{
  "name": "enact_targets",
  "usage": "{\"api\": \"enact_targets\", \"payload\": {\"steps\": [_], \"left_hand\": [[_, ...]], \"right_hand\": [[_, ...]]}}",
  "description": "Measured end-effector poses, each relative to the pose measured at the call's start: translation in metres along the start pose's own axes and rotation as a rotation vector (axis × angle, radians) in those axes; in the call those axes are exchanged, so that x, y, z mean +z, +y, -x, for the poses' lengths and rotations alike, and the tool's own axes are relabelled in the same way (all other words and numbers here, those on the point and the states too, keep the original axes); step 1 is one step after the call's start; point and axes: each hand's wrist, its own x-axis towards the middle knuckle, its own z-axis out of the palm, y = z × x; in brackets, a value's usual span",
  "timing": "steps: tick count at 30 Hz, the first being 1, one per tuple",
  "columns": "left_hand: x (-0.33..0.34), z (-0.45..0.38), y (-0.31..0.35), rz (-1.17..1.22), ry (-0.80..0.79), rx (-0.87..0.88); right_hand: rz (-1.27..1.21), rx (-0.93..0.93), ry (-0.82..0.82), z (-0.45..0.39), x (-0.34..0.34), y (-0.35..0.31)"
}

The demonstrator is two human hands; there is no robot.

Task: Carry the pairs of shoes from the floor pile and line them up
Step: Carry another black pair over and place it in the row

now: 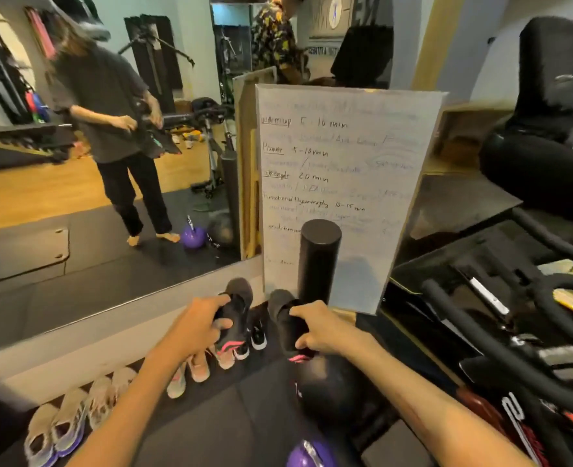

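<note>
My left hand (199,326) grips a black shoe with a pink logo (238,308), held above the floor. My right hand (315,326) grips its black, pink-marked mate (283,310) beside it. Both shoes point toward the wall mirror. Below them a row of shoes runs along the mirror's base: a black-and-white pair (256,335), pinkish pairs (197,367), and beige shoes with purple soles (63,429) at the near left.
A whiteboard (342,170) leans against the wall ahead, with a black foam roller (318,261) standing before it. A black ball (329,389) and a purple kettlebell (308,455) lie close below. An exercise bike (514,315) crowds the right. The mirror (76,163) reflects a person.
</note>
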Motion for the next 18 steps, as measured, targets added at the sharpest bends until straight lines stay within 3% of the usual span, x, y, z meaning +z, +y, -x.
{"api": "enact_targets", "payload": {"steps": [11,18], "left_hand": [[-0.059,-0.171,-0.106,-0.06,0.112,0.076],[-0.007,-0.269,-0.18,-0.27,0.04,-0.028]], "right_hand": [[-0.053,-0.017,0.151,-0.224,-0.041,-0.035],[0.128,-0.043,0.157,-0.338,0.001,-0.018]]}}
